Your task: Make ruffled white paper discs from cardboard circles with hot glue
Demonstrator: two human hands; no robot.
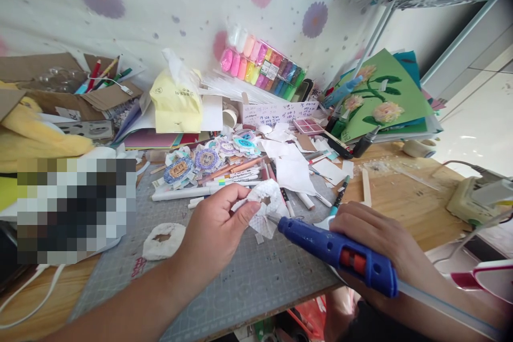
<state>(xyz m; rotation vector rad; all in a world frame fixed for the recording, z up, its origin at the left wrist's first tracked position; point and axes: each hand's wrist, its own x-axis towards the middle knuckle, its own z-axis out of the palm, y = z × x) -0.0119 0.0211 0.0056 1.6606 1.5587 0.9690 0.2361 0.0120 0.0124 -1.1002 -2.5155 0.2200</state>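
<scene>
My left hand (218, 224) pinches a crumpled white paper piece (265, 200) just above the grey cutting mat (248, 278). My right hand (377, 238) is wrapped around a blue hot glue gun (340, 254) with an orange trigger. The gun's metal tip touches the lower edge of the white paper. A white glue stick runs out of the back of the gun toward the lower right. A second white paper ring (163, 240) lies on the mat to the left of my left hand.
Markers, pens and several paper flower medallions (206, 160) lie beyond the hands. A yellow tissue pack (176, 101), a clay set (260, 64), a green flower card (380, 96), cardboard boxes (68, 91) and a tape roll (419, 147) crowd the wooden table.
</scene>
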